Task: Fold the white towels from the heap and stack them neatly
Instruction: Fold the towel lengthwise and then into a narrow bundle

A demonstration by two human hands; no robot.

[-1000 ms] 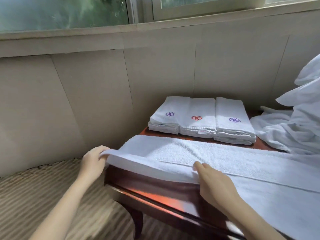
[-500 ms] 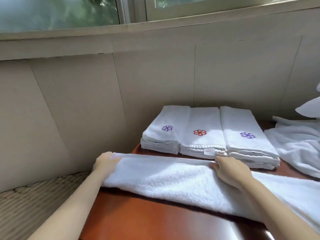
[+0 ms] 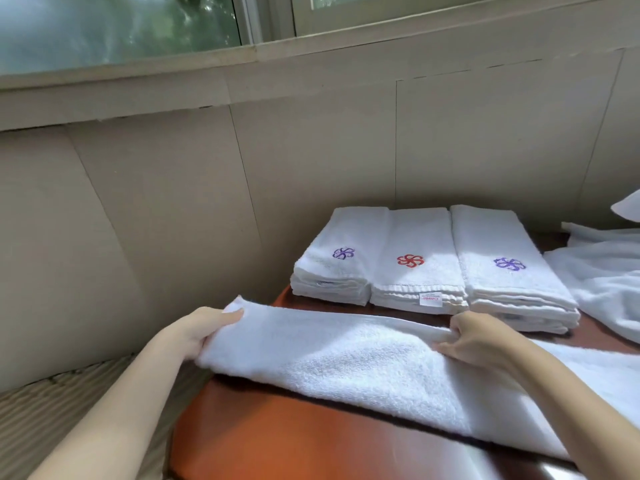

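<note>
Head view: a long white towel (image 3: 346, 362) lies folded lengthwise across the tabletop (image 3: 294, 441), its left end overhanging the left edge. The left grip (image 3: 201, 329) grasps that end, thumb on top. The right grip (image 3: 474, 337) clutches the towel's far folded edge, fingers curled into the cloth. Just behind, toward the far left corner, three folded stacks (image 3: 419, 258) sit side by side, touching. The loose heap (image 3: 602, 271) lies at the right edge.

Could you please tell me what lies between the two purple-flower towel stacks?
In the head view, the red-flower stack lies between the left purple-flower stack and the right purple-flower stack.
</note>
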